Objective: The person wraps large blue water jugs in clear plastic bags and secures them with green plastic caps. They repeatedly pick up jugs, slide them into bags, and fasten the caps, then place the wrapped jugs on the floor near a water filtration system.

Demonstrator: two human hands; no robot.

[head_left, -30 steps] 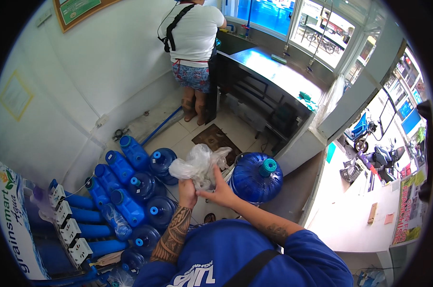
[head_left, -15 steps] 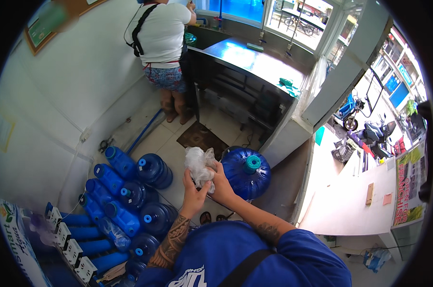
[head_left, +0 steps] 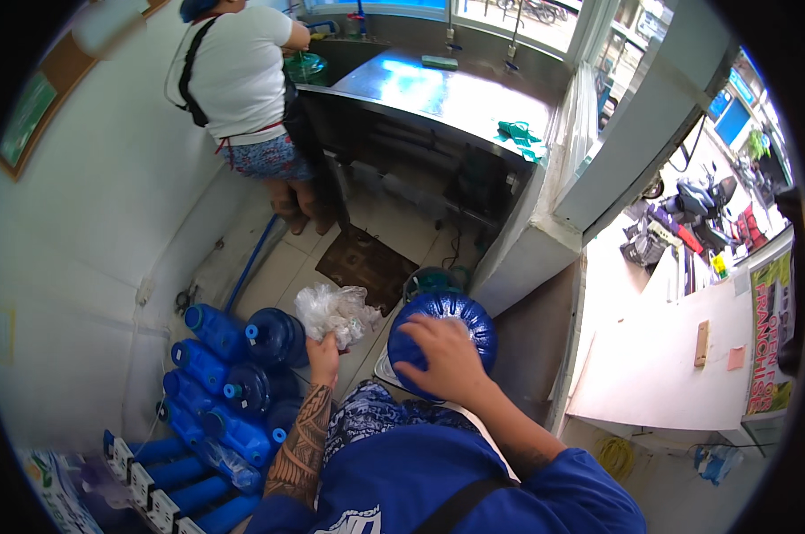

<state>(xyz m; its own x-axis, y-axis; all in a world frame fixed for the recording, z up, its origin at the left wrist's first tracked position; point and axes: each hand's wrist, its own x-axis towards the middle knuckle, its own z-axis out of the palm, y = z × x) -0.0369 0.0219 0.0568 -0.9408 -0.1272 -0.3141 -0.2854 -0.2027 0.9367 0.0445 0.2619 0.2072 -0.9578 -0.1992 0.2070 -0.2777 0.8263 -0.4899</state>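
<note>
Crumpled clear plastic [head_left: 336,313] bunches up out of my left hand [head_left: 323,358], which is closed around its lower end. My right hand [head_left: 447,354] is over the large round blue water bottle [head_left: 470,320], fingers spread, holding nothing. Whether the palm touches the bottle I cannot tell. That hand hides the bottle's top, where the cap was seen earlier. Under the bottle's left side, a pale edge of a stand or tray [head_left: 386,370] shows.
Several blue water jugs [head_left: 214,330] crowd the floor at left, beside blue filter tubes [head_left: 202,481]. A brown mat [head_left: 367,267] lies ahead. Another person [head_left: 242,80] stands at the steel counter [head_left: 402,84], handling a green container [head_left: 306,69]. A wall and ledge [head_left: 536,240] bound the right side.
My right hand has let go of the plastic and moved right, over the blue bottle. The left hand keeps the plastic, now fluffed wider and farther left. My view has shifted.
</note>
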